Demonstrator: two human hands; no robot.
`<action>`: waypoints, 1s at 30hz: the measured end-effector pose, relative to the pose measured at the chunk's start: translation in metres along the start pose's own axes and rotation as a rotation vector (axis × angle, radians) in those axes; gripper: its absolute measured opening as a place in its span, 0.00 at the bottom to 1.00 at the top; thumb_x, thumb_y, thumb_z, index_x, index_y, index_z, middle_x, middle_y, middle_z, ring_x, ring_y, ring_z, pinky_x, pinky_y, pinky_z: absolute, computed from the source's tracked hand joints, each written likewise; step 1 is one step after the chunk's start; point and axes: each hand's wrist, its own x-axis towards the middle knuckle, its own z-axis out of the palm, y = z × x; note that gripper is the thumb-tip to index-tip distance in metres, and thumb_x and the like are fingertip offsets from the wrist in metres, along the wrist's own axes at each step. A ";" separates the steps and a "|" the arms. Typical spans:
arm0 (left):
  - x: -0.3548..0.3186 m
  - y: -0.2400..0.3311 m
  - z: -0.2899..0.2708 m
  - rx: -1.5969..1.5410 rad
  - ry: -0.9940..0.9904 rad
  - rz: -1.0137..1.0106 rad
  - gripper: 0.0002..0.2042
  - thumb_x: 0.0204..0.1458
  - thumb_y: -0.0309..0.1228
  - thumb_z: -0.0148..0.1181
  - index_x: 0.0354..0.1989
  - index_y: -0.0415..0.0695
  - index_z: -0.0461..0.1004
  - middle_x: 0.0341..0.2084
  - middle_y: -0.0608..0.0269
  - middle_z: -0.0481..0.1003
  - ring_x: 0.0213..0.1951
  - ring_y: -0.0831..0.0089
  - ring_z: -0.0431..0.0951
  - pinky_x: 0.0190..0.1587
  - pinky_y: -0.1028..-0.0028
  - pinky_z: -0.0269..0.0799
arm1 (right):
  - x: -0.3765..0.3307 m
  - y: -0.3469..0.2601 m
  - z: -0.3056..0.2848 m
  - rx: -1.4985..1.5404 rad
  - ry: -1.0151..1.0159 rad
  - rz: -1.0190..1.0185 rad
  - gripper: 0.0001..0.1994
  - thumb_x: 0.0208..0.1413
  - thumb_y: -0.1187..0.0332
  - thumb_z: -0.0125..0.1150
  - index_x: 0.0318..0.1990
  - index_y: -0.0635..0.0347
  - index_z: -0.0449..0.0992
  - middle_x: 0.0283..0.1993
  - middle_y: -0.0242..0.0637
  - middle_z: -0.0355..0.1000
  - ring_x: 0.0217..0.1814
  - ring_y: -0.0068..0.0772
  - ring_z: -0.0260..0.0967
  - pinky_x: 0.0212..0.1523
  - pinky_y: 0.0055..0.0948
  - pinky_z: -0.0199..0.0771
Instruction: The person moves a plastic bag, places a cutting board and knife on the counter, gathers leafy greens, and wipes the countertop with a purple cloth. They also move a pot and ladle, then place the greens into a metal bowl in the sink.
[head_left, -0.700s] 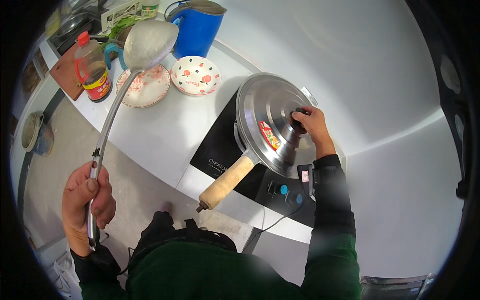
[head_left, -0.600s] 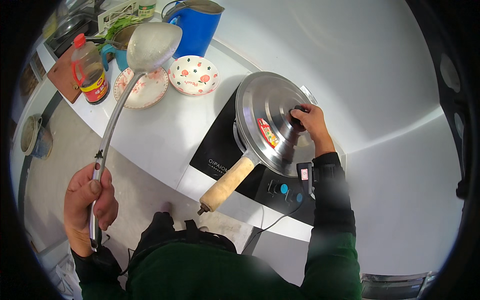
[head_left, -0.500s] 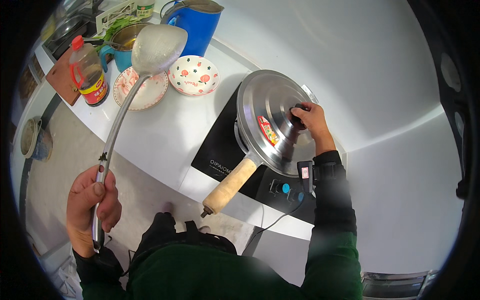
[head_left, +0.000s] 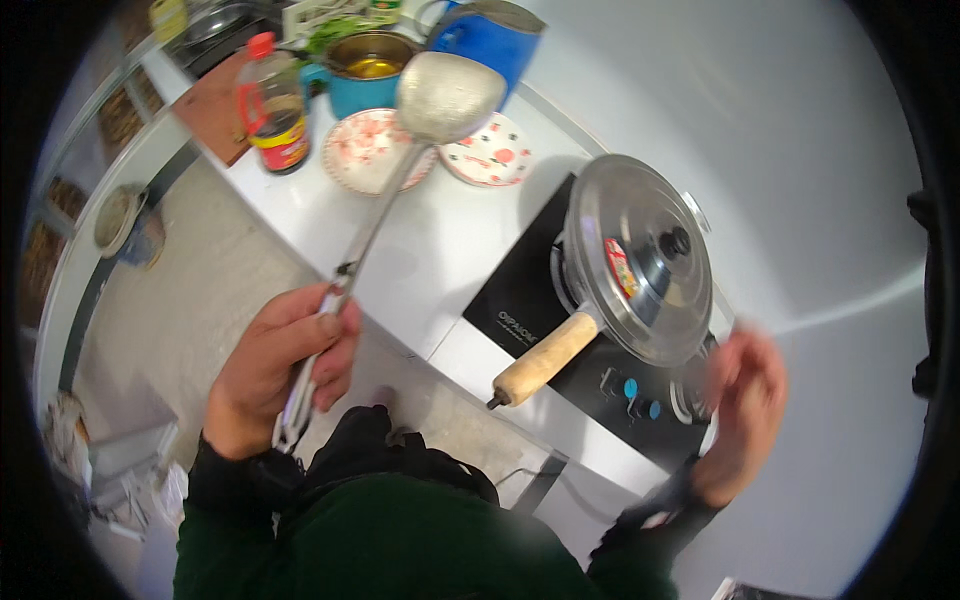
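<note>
My left hand (head_left: 292, 365) is wrapped round the handle of a metal wok spatula (head_left: 450, 98), whose broad blade is raised above the plates on the counter. A wok with a wooden handle (head_left: 548, 357) sits on the black stove (head_left: 520, 300). Its shiny metal lid (head_left: 640, 220) lies on top, with a dark knob (head_left: 676, 241) and a red sticker. Right of the wok, apart from the lid, is my right hand (head_left: 748, 385). Motion smears its fingers, so whether they are open or closed is unclear.
On the counter (head_left: 300, 225) stand a sauce bottle with a red cap (head_left: 278, 120), a teal pot (head_left: 360, 95) of yellowish liquid, a patterned plate (head_left: 350, 150), a peach-print bowl (head_left: 492, 155) and a blue jug (head_left: 500, 45). A bucket (head_left: 135, 225) rests on the floor.
My right hand has let go of the lid knob and moved down and to the right. The spatula stays in my left hand. The whole view has shifted and turned.
</note>
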 end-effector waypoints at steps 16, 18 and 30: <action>0.003 -0.074 -0.001 0.051 -0.059 0.129 0.06 0.57 0.31 0.49 0.37 0.41 0.65 0.24 0.61 0.72 0.29 0.71 0.73 0.39 0.72 0.70 | -0.074 0.123 0.117 0.505 -1.139 0.658 0.22 0.53 0.61 0.59 0.53 0.61 0.68 0.39 0.32 0.69 0.34 0.21 0.64 0.35 0.19 0.65; 0.018 -0.080 -0.009 0.062 -0.047 0.168 0.06 0.57 0.30 0.48 0.38 0.42 0.66 0.26 0.59 0.74 0.33 0.69 0.75 0.44 0.69 0.69 | -0.063 0.135 0.134 0.532 -1.108 0.629 0.24 0.53 0.59 0.59 0.55 0.62 0.67 0.40 0.34 0.69 0.35 0.22 0.65 0.34 0.20 0.66; 0.057 -0.033 -0.086 0.309 -0.223 -0.171 0.13 0.56 0.32 0.47 0.47 0.40 0.68 0.29 0.63 0.73 0.28 0.79 0.72 0.31 0.78 0.71 | -0.013 0.136 0.292 0.839 -0.546 0.547 0.07 0.58 0.67 0.52 0.40 0.60 0.67 0.25 0.35 0.67 0.23 0.27 0.65 0.26 0.27 0.66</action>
